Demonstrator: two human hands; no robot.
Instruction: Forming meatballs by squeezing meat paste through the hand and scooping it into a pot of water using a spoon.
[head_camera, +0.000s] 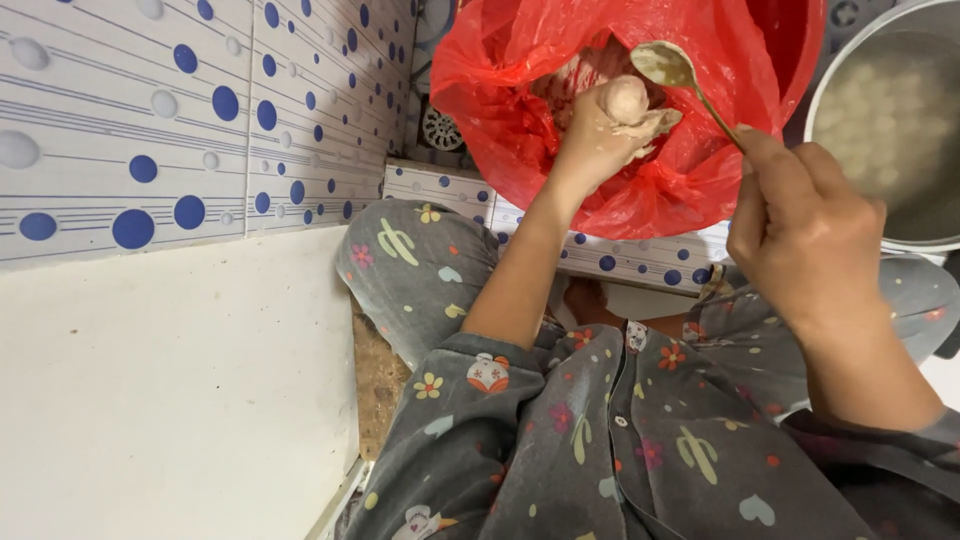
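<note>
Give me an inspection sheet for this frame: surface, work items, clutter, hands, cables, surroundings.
Surface: tiled floor, white with blue dots; the person sits low over it.
Work items: red plastic bag holding a pale paste; a ball of paste squeezed up from the fist; metal spoon smeared with paste; metal pot of cloudy liquid with pale balls in it.
Clutter: nothing seen.
Hands: left hand coated in paste, closed around it inside the bag; right hand with its grip on the spoon handle, bowl raised beside the ball.
Cables: nothing seen.
Surroundings: dotted wall tiles, a floor drain, a plain white panel.
</note>
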